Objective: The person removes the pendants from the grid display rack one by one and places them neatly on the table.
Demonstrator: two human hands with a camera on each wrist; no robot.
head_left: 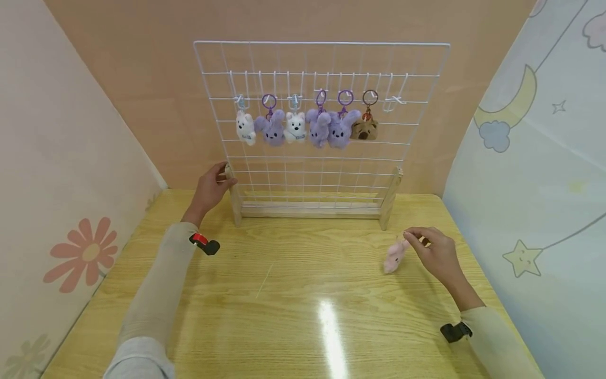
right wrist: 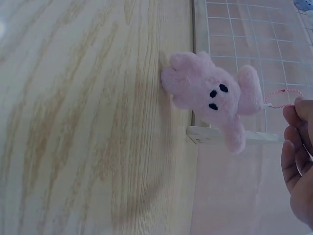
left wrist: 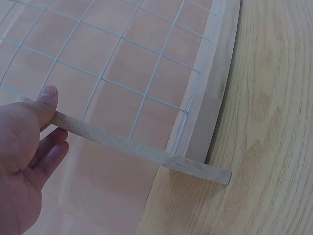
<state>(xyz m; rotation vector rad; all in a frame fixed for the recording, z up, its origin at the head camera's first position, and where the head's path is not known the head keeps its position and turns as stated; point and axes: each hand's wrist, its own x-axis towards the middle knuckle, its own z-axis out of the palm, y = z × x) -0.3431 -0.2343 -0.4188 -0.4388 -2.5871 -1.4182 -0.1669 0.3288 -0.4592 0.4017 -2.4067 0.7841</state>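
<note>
My left hand (head_left: 210, 190) pinches the top of the wooden side post (left wrist: 122, 144) at the left end of a display stand, thumb on one side and fingers on the other. At the right, my right hand (head_left: 435, 255) holds a pink plush rabbit keychain (head_left: 395, 256) by its thin cord loop (right wrist: 283, 91). The plush hangs low by the tabletop; whether its feet touch the wood I cannot tell. From the white wire grid (head_left: 312, 163) hang two white plush dogs (head_left: 295, 127), three purple plush rabbits (head_left: 341, 129) and a brown plush bear (head_left: 364, 129).
White hooks run along the upper grid, and the rightmost hook (head_left: 393, 100) carries no plush. The right wooden post (head_left: 390, 200) stands behind the pink plush. Patterned walls flank the wooden table (head_left: 284, 284) on both sides.
</note>
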